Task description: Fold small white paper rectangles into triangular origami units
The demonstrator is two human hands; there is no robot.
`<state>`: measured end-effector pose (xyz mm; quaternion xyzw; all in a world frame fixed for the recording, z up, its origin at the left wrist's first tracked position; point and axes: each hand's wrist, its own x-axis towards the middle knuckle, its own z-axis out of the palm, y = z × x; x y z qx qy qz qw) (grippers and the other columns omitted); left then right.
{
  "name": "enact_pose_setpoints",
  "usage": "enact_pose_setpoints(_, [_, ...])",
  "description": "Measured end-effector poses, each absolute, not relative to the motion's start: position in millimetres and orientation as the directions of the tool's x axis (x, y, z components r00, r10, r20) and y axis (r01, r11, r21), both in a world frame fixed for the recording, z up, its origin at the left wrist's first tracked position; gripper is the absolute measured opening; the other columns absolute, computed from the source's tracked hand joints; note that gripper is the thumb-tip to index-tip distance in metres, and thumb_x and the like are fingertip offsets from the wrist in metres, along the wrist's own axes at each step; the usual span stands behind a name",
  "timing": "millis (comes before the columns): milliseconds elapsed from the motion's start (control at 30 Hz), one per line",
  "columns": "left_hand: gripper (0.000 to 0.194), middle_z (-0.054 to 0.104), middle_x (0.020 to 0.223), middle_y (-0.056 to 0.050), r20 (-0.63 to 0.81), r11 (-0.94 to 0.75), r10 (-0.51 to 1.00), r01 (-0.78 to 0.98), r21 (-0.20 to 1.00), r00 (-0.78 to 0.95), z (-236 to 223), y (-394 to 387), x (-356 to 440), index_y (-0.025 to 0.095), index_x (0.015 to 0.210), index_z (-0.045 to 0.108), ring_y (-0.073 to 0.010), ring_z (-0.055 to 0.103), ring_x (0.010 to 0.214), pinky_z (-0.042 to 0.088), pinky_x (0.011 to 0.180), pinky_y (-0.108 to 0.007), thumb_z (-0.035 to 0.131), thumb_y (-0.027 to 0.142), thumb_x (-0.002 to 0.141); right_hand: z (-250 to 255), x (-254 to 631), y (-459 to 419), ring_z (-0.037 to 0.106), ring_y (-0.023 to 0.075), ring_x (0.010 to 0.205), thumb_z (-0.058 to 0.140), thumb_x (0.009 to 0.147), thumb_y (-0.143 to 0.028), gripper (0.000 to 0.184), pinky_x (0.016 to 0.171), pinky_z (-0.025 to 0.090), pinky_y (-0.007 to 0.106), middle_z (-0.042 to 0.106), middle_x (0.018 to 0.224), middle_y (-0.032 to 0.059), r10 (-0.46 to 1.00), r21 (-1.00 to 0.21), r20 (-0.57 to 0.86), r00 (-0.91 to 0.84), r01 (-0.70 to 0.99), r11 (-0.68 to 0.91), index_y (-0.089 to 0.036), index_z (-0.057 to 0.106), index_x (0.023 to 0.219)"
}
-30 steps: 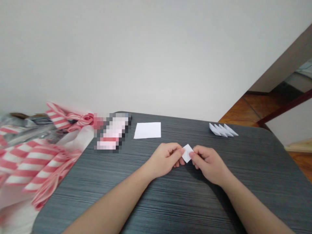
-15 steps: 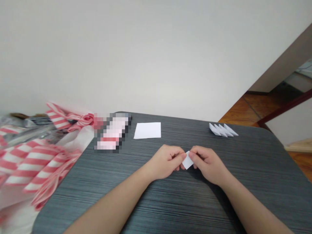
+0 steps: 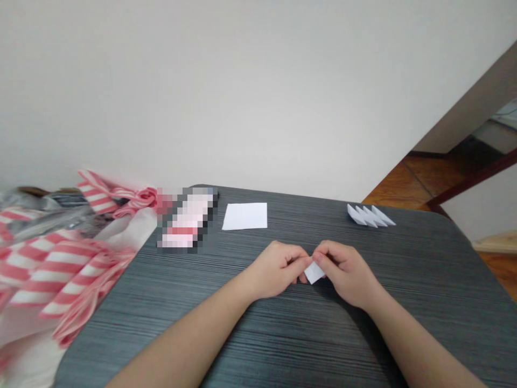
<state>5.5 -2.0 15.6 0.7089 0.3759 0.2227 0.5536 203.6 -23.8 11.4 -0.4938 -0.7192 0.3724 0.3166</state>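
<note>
A small folded piece of white paper (image 3: 314,273) is pinched between both hands above the dark table. My left hand (image 3: 281,269) grips its left side with thumb and fingers closed. From the other side my right hand (image 3: 342,272) pinches its upper right part, and the two thumbs nearly meet at the top. The fingertips hide much of the paper, while its lower corner shows. Beyond the left hand lies a flat white sheet (image 3: 244,216), or a stack of sheets. Several pointed folded white paper pieces (image 3: 369,216) sit in an overlapping row at the far right.
The dark wood-grain table (image 3: 323,339) has rounded corners and stands by a pale wall (image 3: 258,97). At its back left lies a blurred-out, phone-like object (image 3: 188,218). Red-and-white striped cloth (image 3: 64,264) is heaped beside the left edge. Wooden floor (image 3: 398,180) shows at right.
My thumbs have drawn closer together over the paper's top corner, covering more of it. The paper has shifted slightly down and right in view. Other things stay in place.
</note>
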Motion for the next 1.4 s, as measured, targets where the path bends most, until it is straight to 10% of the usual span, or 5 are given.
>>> enact_pose_setpoints(267, [0.028, 0.069, 0.067, -0.002, -0.133, -0.018, 0.812, 0.251, 0.968, 0.568, 10.1, -2.6, 6.2, 0.015, 0.077, 0.065, -0.0091, 0.057, 0.053, 0.044, 0.053, -0.018, 0.051, 0.032, 0.094, 3.2, 207.2, -23.0, 0.054, 0.0135, 0.058, 0.053, 0.095, -0.028, 0.023, 0.056, 0.042, 0.025, 0.057, 0.062, -0.0018, 0.97, -0.875, 0.071, -0.232, 0.452, 0.172, -0.019, 0.061, 0.075])
enact_pose_setpoints(467, [0.031, 0.067, 0.065, -0.003, -0.133, 0.09, 0.879, 0.115, 0.989, 0.457, 8.5, 1.2, 6.9, 0.014, 0.073, 0.061, -0.0081, 0.053, 0.049, 0.043, 0.05, -0.019, 0.052, 0.035, 0.094, -10.6, 209.1, -26.2, 0.061, 0.0146, 0.066, 0.059, 0.092, -0.023, 0.028, 0.062, 0.051, 0.028, 0.066, 0.087, 0.0021, 0.96, -0.958, 0.151, -0.236, 0.206, 0.202, -0.024, 0.057, 0.119])
enact_pose_setpoints(1400, [0.028, 0.061, 0.057, 0.0, -0.091, -0.003, 0.852, 0.179, 0.984, 0.515, 6.7, 1.1, 4.5, 0.014, 0.082, 0.064, -0.0114, 0.057, 0.053, 0.046, 0.056, -0.022, 0.048, 0.032, 0.096, -0.2, 209.6, -23.2, 0.064, 0.0164, 0.087, 0.061, 0.093, -0.016, 0.014, 0.074, 0.049, 0.028, 0.066, 0.101, 0.0054, 0.853, -0.776, 0.39, -0.346, 0.375, 0.507, -0.023, 0.072, 0.098])
